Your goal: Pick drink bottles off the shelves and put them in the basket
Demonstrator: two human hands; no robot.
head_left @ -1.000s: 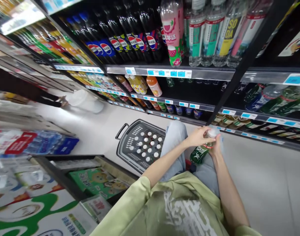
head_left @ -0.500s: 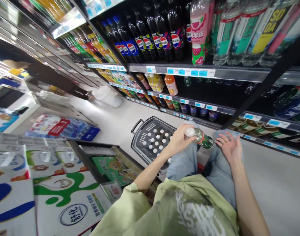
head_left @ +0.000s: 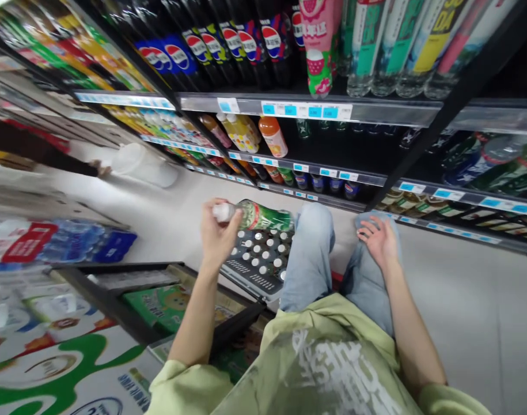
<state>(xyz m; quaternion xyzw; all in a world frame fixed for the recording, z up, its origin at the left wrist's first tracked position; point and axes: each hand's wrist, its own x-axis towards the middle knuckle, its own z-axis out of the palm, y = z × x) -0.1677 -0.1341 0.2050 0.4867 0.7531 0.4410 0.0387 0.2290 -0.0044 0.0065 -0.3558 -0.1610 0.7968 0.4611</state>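
You've swung the green-labelled bottle (head_left: 269, 218) across to the shopping basket (head_left: 251, 274) — left hand (head_left: 219, 237) clamped on it, right hand (head_left: 380, 239) freed, fingers apart.

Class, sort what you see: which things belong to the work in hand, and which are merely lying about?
In the work:
- green bottle, held near its cap by the left hand
- dark basket
- white-capped bottles inside it

Merely about:
- white bucket
- orange bottle, shelved
- pink bottle, shelved
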